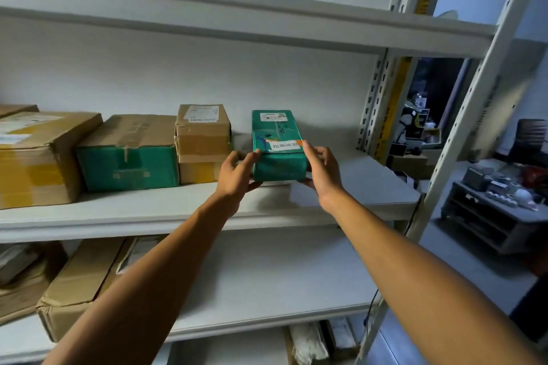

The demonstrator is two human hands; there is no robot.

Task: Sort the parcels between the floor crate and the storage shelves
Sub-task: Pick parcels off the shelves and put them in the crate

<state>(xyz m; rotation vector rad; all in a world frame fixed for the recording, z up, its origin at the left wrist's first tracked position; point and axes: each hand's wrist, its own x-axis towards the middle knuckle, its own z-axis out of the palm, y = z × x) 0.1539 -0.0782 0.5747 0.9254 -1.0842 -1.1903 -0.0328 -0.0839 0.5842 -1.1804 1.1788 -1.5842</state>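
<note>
Two bare hands meet on one green parcel at the right end of a row on the middle shelf of a white metal rack. Left hand grips the parcel's near left corner, fingertips on the top edge, thumb low under the front face. Right hand grips the near right corner the same way, fingers curled over the top edge, thumb beneath. Parcel lies lengthwise, front to back; a white shipping label sits at its far end and a white strip with dark print crosses the top near the hands. Whether its near end rests on the shelf or is lifted slightly, cannot tell. Just left of it, with a narrow gap, two small brown cartons stand stacked, the upper one bearing a white label. Next left, touching that stack, a carton with a green front and brown taped top. Further left, a larger brown carton with yellow tape on its front. Lower shelf holds a long brown carton at the left, partly hidden by the left forearm. Past the rack's right upright, a dim room with a low grey shelving unit carrying small objects too blurred to name.
</note>
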